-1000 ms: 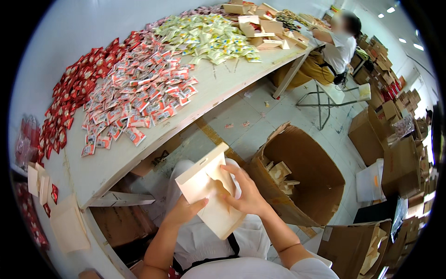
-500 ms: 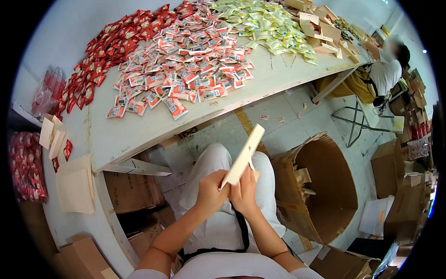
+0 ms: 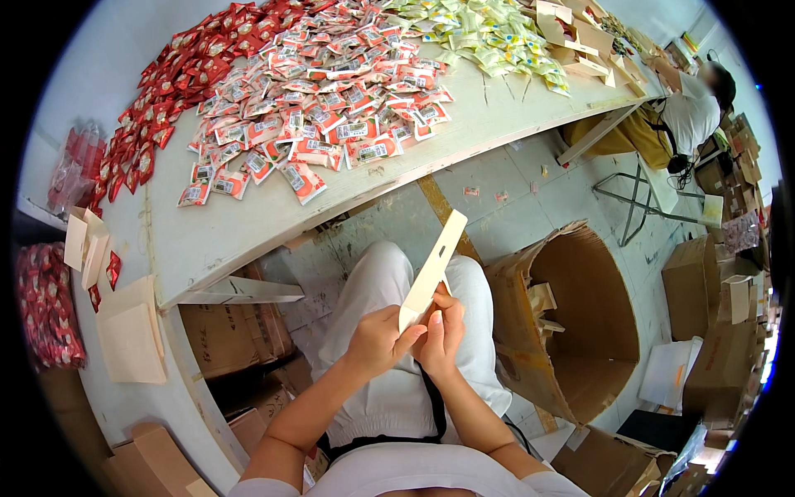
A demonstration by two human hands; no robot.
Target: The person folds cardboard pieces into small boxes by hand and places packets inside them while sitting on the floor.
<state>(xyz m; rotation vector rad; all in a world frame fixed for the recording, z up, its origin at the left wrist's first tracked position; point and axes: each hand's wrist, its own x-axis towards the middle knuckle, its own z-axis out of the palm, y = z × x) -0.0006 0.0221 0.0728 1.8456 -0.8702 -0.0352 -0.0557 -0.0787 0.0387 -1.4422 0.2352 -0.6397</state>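
Over my lap a narrow, cream cardboard box (image 3: 434, 267) tilts up and away to the right, a small slot in its face. My left hand (image 3: 374, 340) is closed around its lower left end, thumb stretched along the bottom edge. The right hand (image 3: 439, 335) pinches the box's lower right side with bent fingers; a flap there is partly hidden behind them. Beyond my knees, on the white table (image 3: 215, 240), lie a heap of small red-and-white packets (image 3: 323, 124), a heap of shiny red packets (image 3: 199, 62) and one of pale green packets (image 3: 489, 41).
A large open carton (image 3: 571, 331) with a few folded box pieces stands right of my legs. Flat cream sheets (image 3: 132, 331) and a part-folded box (image 3: 87, 244) lie on the left table. At the far right a person (image 3: 691, 112) sits near a folding stool (image 3: 638, 199).
The box has turned slightly, so its slotted face shows more. My right hand has shifted up along its side, with the fingers now bent at the edge.
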